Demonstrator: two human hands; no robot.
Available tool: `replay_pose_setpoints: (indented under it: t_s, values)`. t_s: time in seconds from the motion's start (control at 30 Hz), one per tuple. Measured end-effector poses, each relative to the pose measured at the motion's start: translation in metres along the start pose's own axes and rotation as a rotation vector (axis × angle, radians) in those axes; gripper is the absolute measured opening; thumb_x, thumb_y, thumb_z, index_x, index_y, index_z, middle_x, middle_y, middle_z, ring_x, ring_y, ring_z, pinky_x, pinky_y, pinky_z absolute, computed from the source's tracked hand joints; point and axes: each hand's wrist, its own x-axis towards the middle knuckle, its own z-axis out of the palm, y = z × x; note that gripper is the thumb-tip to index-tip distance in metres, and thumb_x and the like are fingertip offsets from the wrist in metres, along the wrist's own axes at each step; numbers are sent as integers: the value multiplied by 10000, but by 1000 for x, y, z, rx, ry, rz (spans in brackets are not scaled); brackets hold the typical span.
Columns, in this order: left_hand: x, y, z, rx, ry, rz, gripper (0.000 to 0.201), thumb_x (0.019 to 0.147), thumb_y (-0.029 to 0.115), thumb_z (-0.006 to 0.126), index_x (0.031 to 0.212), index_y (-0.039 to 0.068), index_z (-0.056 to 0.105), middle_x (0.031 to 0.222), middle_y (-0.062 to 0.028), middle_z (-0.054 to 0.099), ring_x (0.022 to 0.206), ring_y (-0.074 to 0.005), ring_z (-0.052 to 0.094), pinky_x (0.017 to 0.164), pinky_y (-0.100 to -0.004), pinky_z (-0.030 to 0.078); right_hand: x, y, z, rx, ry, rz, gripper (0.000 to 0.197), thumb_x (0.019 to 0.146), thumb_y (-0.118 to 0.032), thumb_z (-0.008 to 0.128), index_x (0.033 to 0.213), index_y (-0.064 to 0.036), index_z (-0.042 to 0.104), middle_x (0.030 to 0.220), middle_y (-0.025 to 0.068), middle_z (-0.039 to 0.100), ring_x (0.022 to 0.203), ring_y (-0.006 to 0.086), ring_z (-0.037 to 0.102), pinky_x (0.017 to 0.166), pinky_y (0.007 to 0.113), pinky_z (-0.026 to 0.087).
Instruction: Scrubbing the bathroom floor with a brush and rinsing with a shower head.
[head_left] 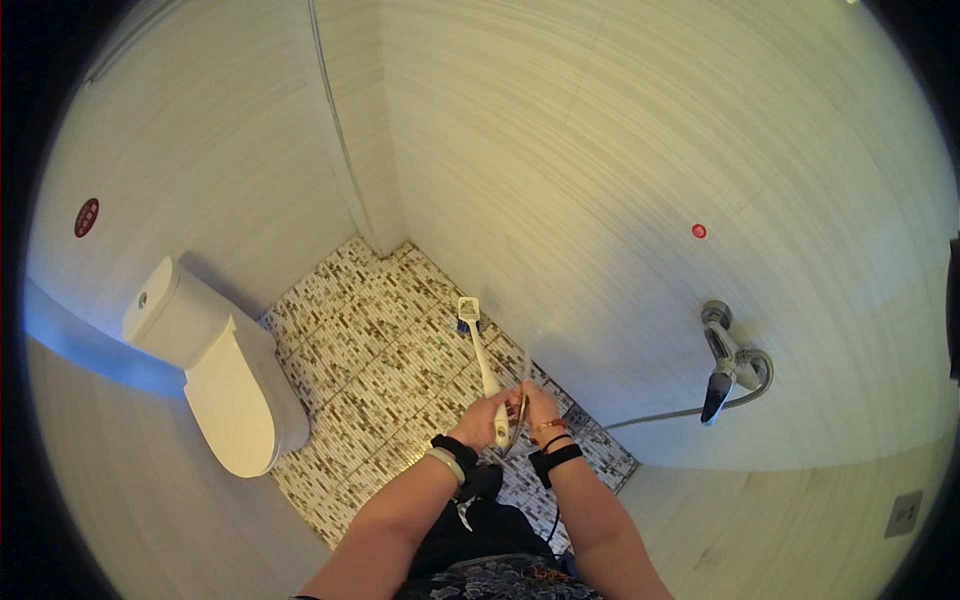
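Note:
My left hand (480,424) is closed around the lower handle of a long white scrub brush (484,362). The brush points away from me, its blue bristles down by the floor near the right wall. Right beside it, my right hand (541,406) is closed on the end of a thin flexible hose (519,425), which loops below the fingers. A faint pale streak, seemingly water, rises from that hand toward the wall. Both hands nearly touch at the brush handle, and the fingertips between them are partly hidden.
At left stands a white toilet (232,410) with its lid down. On the right wall is a chrome mixer tap (722,345), its hose (660,415) running down toward my hands. A dark square floor drain (577,418) lies beside my right hand. Mosaic-patterned tiles (350,340) cover the floor.

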Motion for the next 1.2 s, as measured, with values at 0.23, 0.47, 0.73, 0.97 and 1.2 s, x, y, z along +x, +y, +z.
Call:
replay_pose_setpoints:
  t_s: [0.23, 0.47, 0.73, 0.97, 1.2]
  values:
    - [29, -20, -23, -1108, 306, -661, 306, 843, 323, 419, 817, 19, 388, 609, -54, 431, 532, -177, 469, 467, -307, 442, -34, -31, -9, -51, -49, 11, 275, 805, -269, 481, 844, 2, 513, 566, 40, 512, 405, 124, 484, 376, 242, 416]
    - [62, -19, -26, -1084, 392, -538, 190, 865, 191, 341, 778, 28, 386, 602, -40, 389, 473, -150, 360, 431, -283, 355, -71, -52, 20, 55, -213, 44, 213, 810, -239, 476, 897, -48, 516, 552, 10, 451, 381, 73, 374, 348, 201, 292]
    - [72, -17, -21, -1483, 494, -585, 148, 856, 159, 380, 825, 15, 373, 632, -50, 429, 486, -128, 363, 441, -268, 349, -76, -61, 25, 116, -211, 155, 188, 803, -230, 475, 864, -56, 511, 550, 4, 439, 383, 63, 361, 345, 192, 275]
    - [68, -8, -30, -1366, 380, -448, 291, 880, 274, 323, 793, 9, 401, 592, -14, 375, 445, -100, 293, 397, -236, 273, -72, -67, 35, 138, -178, 213, 198, 817, -232, 452, 865, -51, 516, 529, 8, 444, 368, 71, 372, 330, 207, 284]
    - [75, -2, -35, -1397, 339, -386, 175, 850, 164, 391, 760, 16, 412, 604, -29, 390, 475, -123, 359, 418, -233, 312, -70, -78, 42, 159, -249, 182, 174, 799, -241, 478, 826, -70, 477, 555, 3, 427, 383, 56, 348, 335, 180, 261]
